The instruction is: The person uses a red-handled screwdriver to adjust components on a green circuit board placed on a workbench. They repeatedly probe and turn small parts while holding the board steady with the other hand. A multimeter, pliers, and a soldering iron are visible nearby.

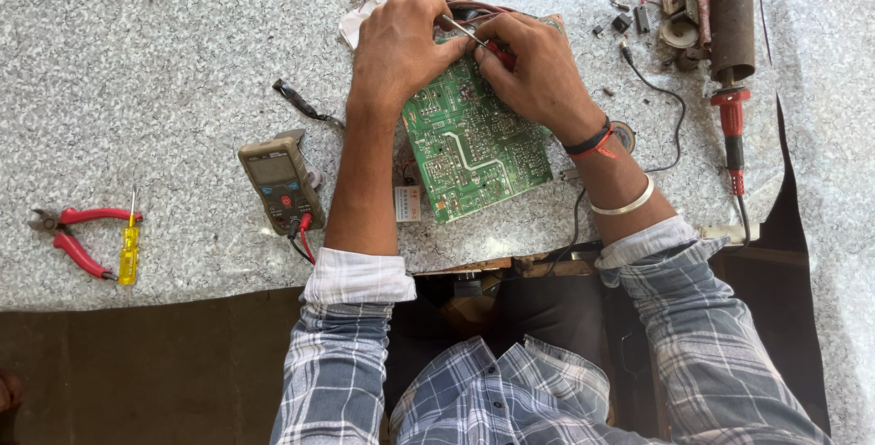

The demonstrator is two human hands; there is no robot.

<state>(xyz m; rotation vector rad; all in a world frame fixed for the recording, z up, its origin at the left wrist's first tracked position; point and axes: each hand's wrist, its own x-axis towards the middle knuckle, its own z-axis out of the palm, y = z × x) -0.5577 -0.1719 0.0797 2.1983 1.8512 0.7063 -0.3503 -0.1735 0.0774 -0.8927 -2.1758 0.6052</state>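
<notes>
Item: green circuit board (474,140) on speckled counter (164,62), solder side up; my left hand (396,49) steadies its top edge, right hand (538,71) fingers grasping red-handled pliers (474,40); work unfinished, multimeter (281,181) idle.

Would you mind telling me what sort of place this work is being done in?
Probably an electronics repair bench. A green circuit board lies on the speckled worktop, a multimeter with leads sits beside it, and a soldering iron rests at the right among loose components.
</notes>
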